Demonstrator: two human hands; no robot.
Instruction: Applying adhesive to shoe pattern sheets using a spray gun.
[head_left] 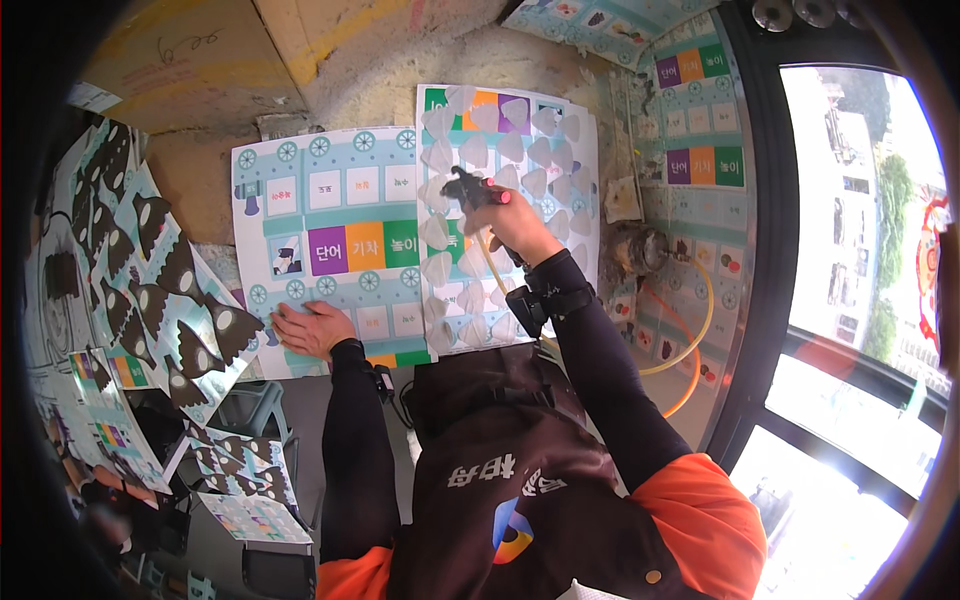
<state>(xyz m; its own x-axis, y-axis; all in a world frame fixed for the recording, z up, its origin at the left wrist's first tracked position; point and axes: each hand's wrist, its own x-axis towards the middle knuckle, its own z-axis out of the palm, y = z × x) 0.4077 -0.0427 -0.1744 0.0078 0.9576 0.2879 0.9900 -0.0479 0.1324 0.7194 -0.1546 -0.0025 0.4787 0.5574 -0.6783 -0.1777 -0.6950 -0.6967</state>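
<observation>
My right hand (pixel 520 225) is closed around a black air gun (pixel 464 188) with a small red part. It is held over a printed sheet (pixel 584 135) dotted with several pale grey rounded-triangle pieces (pixel 474 152). A yellow hose (pixel 489 262) runs down from under my hand. My left hand (pixel 313 330) lies flat with its fingers spread on the lower left part of another printed sheet (pixel 325 215), which has a train pattern and purple, orange and green blocks. The right sheet overlaps this one's edge. Part of the air gun's grip is hidden by my fingers.
Brown cardboard (pixel 190 70) stands behind the work surface. Left, sheets with black pointed shapes (pixel 197 350) hang close by. Yellow and orange hoses (pixel 690 355) loop near a round metal fitting (pixel 640 248). A dark-framed glass door (pixel 850 230) is on the right.
</observation>
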